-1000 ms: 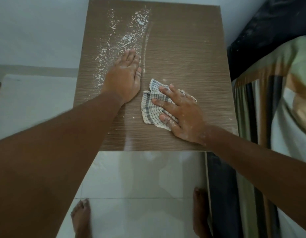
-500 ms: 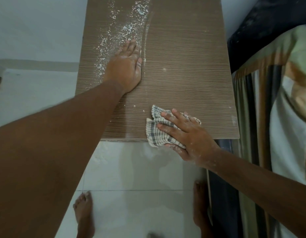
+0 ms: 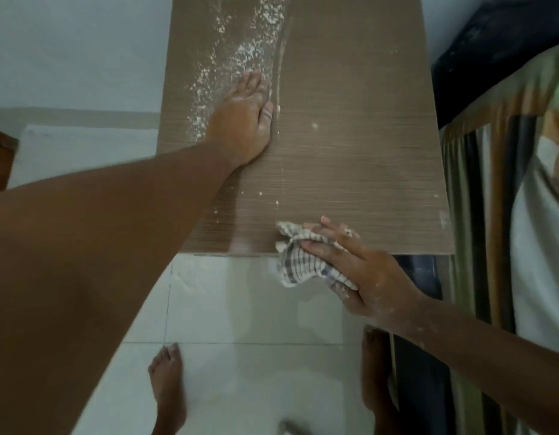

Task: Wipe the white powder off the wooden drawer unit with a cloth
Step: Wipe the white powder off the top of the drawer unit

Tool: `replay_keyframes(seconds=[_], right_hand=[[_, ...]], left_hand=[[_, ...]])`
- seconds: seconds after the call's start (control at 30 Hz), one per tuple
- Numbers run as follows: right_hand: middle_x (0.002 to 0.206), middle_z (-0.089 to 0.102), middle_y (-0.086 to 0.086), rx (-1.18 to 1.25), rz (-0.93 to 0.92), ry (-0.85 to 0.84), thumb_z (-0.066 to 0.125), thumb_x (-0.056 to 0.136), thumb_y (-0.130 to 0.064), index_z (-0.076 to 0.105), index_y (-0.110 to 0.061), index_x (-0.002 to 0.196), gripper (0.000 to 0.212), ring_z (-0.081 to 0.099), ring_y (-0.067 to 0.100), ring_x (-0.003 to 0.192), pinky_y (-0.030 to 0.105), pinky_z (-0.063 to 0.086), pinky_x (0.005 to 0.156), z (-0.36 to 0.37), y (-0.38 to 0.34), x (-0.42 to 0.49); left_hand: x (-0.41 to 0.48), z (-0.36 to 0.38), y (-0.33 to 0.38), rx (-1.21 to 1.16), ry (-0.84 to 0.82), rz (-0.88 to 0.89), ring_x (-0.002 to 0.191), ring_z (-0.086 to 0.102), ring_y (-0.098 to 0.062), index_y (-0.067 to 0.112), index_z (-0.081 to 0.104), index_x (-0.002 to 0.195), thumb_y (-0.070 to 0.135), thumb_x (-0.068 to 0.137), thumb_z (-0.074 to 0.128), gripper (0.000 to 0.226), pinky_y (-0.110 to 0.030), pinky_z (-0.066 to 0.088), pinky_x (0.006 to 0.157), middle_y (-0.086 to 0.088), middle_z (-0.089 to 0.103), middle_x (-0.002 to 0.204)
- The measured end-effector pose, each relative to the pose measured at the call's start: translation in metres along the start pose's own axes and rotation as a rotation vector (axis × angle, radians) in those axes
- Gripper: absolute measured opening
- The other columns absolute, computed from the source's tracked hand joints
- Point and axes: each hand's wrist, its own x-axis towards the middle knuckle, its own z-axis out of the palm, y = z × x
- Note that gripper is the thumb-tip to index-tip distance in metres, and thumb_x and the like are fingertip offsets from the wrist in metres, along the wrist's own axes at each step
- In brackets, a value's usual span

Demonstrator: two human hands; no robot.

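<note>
The wooden drawer unit (image 3: 359,120) fills the upper middle of the head view, seen from above. White powder (image 3: 240,54) lies in a streak on its far left part, with a few specks near the middle. My left hand (image 3: 243,120) rests flat on the top, fingers apart, at the near end of the powder streak. My right hand (image 3: 359,268) grips a checked cloth (image 3: 298,265) at the unit's near edge. The cloth is bunched and hangs half over the edge. Powder dusts my right fingers and wrist.
A bed with a striped cover (image 3: 507,215) stands close along the right side of the unit. White floor tiles (image 3: 240,309) lie below the near edge, with some powder on them. My bare feet (image 3: 168,387) stand on the tiles.
My right hand has dragged the cloth toward me, from the middle of the top to its near edge and partly over it. The left hand has stayed in place.
</note>
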Motion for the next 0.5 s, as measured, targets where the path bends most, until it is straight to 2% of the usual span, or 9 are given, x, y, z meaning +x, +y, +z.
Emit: replay_keyframes(seconds=[0.1,0.2,0.3,0.37,0.43,0.5], right_hand=[[0.148,0.054,0.009,0.124,0.205,0.219,0.055,0.1,-0.032,0.053,-0.014,0.145,0.048,0.045,0.022,0.145,0.03,0.041,0.117,-0.022,0.002,0.047],[0.132,0.067,0.008,0.218,0.333,0.398,0.061,0.102,-0.025,0.059,-0.011,0.139,0.04,0.063,0.013,0.119,0.019,0.051,0.101,-0.049,0.021,0.106],[0.113,0.073,0.001,0.194,0.402,0.501,0.057,0.104,-0.023,0.064,-0.011,0.131,0.03,0.07,0.004,0.094,0.02,0.06,0.078,-0.069,0.049,0.169],[0.104,0.071,-0.007,0.2,0.42,0.54,0.055,0.105,-0.024,0.065,-0.013,0.128,0.027,0.069,-0.001,0.085,0.015,0.058,0.066,-0.08,0.069,0.21],[0.109,0.069,-0.009,0.166,0.453,0.569,0.053,0.106,-0.026,0.062,-0.016,0.133,0.03,0.067,-0.008,0.088,0.01,0.055,0.071,-0.092,0.096,0.251],[0.125,0.069,-0.005,0.076,0.49,0.583,0.053,0.105,-0.032,0.057,-0.019,0.141,0.038,0.066,-0.003,0.105,0.013,0.055,0.089,-0.102,0.126,0.286]], left_hand=[[0.014,-0.014,-0.021,-0.063,0.089,-0.017,0.174,0.016,-0.033,0.0,0.037,0.17,0.025,0.114,0.035,0.061,-0.039,0.011,0.141,-0.019,0.028,0.182],[0.035,-0.033,-0.056,-0.024,0.171,-0.127,0.175,0.009,-0.035,0.004,0.033,0.172,0.022,0.118,0.037,0.057,-0.045,0.008,0.143,-0.017,0.022,0.184],[0.048,-0.036,-0.082,0.014,0.097,-0.186,0.175,0.006,-0.037,-0.001,0.028,0.173,0.018,0.119,0.036,0.057,-0.045,0.004,0.142,-0.023,0.016,0.185],[0.049,-0.03,-0.089,0.048,0.067,-0.17,0.175,0.007,-0.038,-0.004,0.028,0.172,0.015,0.118,0.036,0.057,-0.045,0.001,0.142,-0.026,0.017,0.184],[0.049,-0.027,-0.092,0.048,0.091,-0.144,0.174,0.011,-0.037,-0.005,0.031,0.17,0.014,0.117,0.038,0.058,-0.043,0.003,0.142,-0.026,0.021,0.183],[0.049,-0.025,-0.093,0.037,0.12,-0.135,0.174,0.015,-0.036,-0.005,0.034,0.169,0.014,0.116,0.04,0.057,-0.04,0.006,0.141,-0.025,0.024,0.182]])
